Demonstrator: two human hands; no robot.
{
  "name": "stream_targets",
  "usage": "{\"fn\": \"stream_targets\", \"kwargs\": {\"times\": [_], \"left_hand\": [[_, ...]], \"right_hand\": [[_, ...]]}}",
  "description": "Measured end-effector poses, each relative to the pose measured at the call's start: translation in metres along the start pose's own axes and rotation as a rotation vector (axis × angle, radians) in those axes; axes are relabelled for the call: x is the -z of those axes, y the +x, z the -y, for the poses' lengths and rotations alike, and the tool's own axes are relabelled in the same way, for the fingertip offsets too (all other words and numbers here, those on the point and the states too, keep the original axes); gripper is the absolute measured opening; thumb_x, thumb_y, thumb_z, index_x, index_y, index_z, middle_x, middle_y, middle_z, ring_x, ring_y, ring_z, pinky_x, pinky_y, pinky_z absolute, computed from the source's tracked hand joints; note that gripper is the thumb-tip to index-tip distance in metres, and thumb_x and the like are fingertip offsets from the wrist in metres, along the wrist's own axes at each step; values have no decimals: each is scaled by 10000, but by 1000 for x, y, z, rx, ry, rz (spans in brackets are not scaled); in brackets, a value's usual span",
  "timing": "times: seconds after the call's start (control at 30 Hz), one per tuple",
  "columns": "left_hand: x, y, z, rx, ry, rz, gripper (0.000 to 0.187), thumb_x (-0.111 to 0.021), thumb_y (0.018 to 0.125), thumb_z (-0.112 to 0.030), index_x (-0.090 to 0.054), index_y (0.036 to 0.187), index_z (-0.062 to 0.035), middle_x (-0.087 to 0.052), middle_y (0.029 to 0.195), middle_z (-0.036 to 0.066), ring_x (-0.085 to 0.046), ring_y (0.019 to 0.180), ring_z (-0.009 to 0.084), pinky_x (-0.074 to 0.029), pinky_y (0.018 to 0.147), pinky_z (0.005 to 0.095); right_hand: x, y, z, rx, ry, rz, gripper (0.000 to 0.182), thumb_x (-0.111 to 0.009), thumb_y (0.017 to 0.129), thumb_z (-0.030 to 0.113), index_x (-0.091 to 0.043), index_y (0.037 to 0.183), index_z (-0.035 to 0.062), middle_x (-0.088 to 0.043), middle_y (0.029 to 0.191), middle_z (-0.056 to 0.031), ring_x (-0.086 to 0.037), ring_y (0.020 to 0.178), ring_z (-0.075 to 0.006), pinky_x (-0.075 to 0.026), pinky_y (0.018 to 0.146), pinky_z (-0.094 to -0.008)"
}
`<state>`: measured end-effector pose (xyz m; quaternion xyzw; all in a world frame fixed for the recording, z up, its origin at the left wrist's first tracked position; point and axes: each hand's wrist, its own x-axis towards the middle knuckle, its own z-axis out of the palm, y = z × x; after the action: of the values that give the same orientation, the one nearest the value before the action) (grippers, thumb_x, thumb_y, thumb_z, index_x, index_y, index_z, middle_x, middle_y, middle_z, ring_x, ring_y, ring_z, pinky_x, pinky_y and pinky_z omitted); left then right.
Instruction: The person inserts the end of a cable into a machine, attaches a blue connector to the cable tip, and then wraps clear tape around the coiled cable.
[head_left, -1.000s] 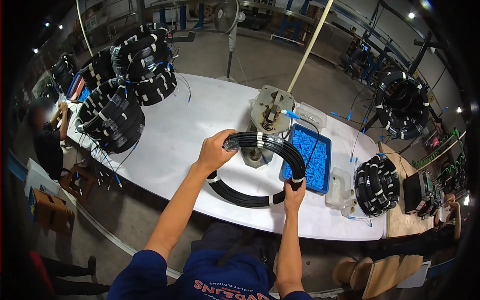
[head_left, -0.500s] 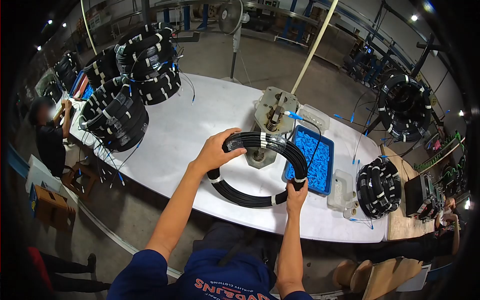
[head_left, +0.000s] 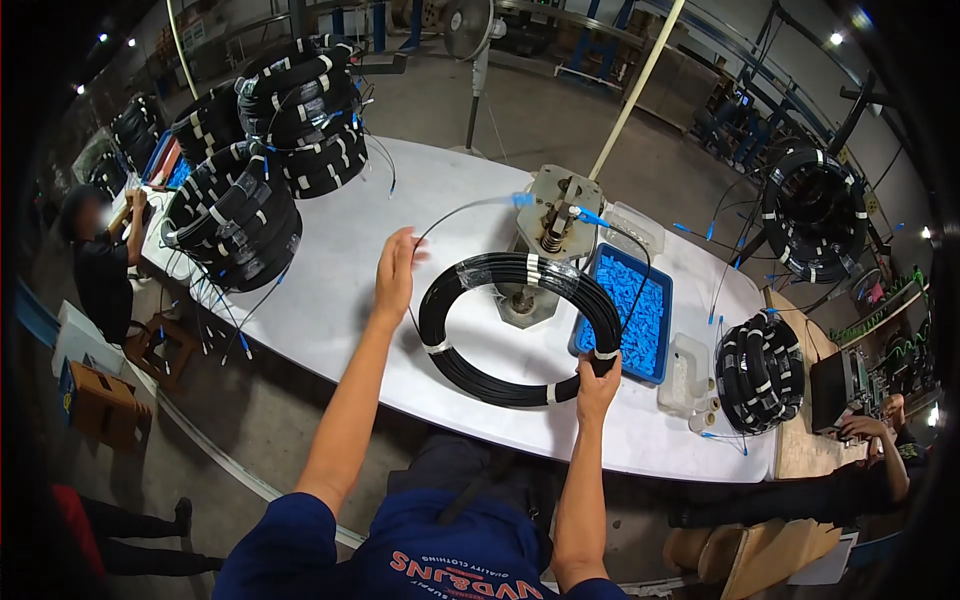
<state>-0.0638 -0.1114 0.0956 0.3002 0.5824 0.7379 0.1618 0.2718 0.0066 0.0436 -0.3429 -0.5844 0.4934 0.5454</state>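
Note:
A coil of black cable (head_left: 450,373), bound with white tape and clear wrap, is held above the white table, in front of a metal fixture (head_left: 553,225). My right hand (head_left: 598,385) is wrapped round the coil's lower right side. To the coil's left, my left hand (head_left: 397,272) is off it, fingers stretched upward and holding nothing. One cable end arcs from the coil's left side past that hand to a motion-blurred blue connector (head_left: 521,200) by the fixture. A second blue connector (head_left: 592,217), on the coil's right-hand cable end, overlaps the fixture in view.
A blue tray (head_left: 661,330) full of small blue parts stands right of the coil, with clear plastic containers (head_left: 688,375) beside it. Finished-looking coils are stacked at left (head_left: 235,225) and right (head_left: 760,370). Co-workers sit at the far left (head_left: 100,270) and right (head_left: 880,460).
My left hand has let go of the coil and moved up and left. A cable end with a blue connector now swings out across the coil's upper left. My right hand keeps its grip.

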Motion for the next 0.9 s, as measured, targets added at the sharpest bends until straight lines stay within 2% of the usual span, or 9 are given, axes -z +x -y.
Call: {"fn": "stream_targets", "kwargs": {"times": [0.03, 0.07, 0.13, 0.17, 0.27, 0.4, 0.47, 0.5, 0.9], "left_hand": [[-9, -6, 5, -188, 63, -208, 457, -559, 1014, -380, -549, 1303, -26, -629, 1173, 123, -614, 1019, 203, -461, 879, 313], [-8, -12, 7, -192, 61, -209, 457, -559, 1014, -380, -549, 1303, -26, -629, 1173, 123, -614, 1019, 203, -461, 879, 313], [-9, -30, -12, -613, 482, -271, 374, -638, 947, -261, -579, 1221, -12, -620, 1113, 134, -594, 970, 238, -464, 838, 327], [-15, -35, -21, -646, 428, -183, 346, -690, 869, -161, -596, 1163, -5, -614, 1058, 135, -581, 911, 256, -469, 813, 339], [-32, -41, -50, -706, 438, 141, 393, -749, 841, -165, -604, 1157, 19, -649, 1130, 161, -638, 1007, 260, -504, 876, 368], [-53, -34, -67, -413, 294, 278, 456, -798, 796, -167, -612, 1171, 14, -680, 1125, 174, -679, 1002, 270, -528, 868, 356], [-50, -21, -71, -287, 552, 456, 479, -818, 769, -158, -622, 1182, -14, -712, 1020, 157, -705, 882, 265, -544, 797, 337], [-50, -18, -66, -391, 563, 439, 429, -813, 774, -192, -635, 1133, -40, -718, 899, 162, -706, 810, 320, -550, 744, 379], [-53, -22, -36, -462, 570, 236, 318, -809, 753, -153, -623, 982, -37, -687, 821, 146, -684, 738, 341, -530, 654, 395]], "right_hand": [[1, 0, 0, -18, 27, 7, 263, -666, 867, -21, -545, 1089, 50, -558, 823, 9, -528, 713, -88, -429, 652, -241], [1, 0, 0, -14, 29, 8, 263, -666, 867, -21, -545, 1089, 50, -558, 823, 9, -528, 713, -88, -429, 652, -241], [3, -2, -2, -34, -2, -17, 273, -682, 851, -6, -563, 1093, 30, -577, 868, -4, -531, 760, -89, -434, 686, -244], [4, -2, -3, -29, -4, -23, 268, -682, 853, -6, -560, 1089, 28, -580, 857, -5, -532, 756, -90, -437, 685, -247], [2, -2, -1, -38, 29, -15, 274, -683, 851, -2, -565, 1097, 29, -580, 857, -4, -535, 757, -93, -444, 690, -254], [3, -3, -2, -55, 6, -16, 298, -689, 847, 3, -575, 1121, 26, -586, 875, -6, -539, 770, -91, -448, 701, -253], [3, -2, -4, 0, -41, -14, 321, -688, 849, -9, -576, 1148, 23, -591, 892, -3, -539, 780, -81, -445, 705, -239], [2, -2, -3, -12, -24, -12, 336, -689, 849, -9, -574, 1164, 15, -596, 902, -1, -540, 794, -80, -447, 719, -235], [-6, -3, -6, -24, -22, -61, 303, -727, 843, 49, -601, 1114, 5, -612, 909, -15, -561, 806, -102, -460, 741, -258]]}}
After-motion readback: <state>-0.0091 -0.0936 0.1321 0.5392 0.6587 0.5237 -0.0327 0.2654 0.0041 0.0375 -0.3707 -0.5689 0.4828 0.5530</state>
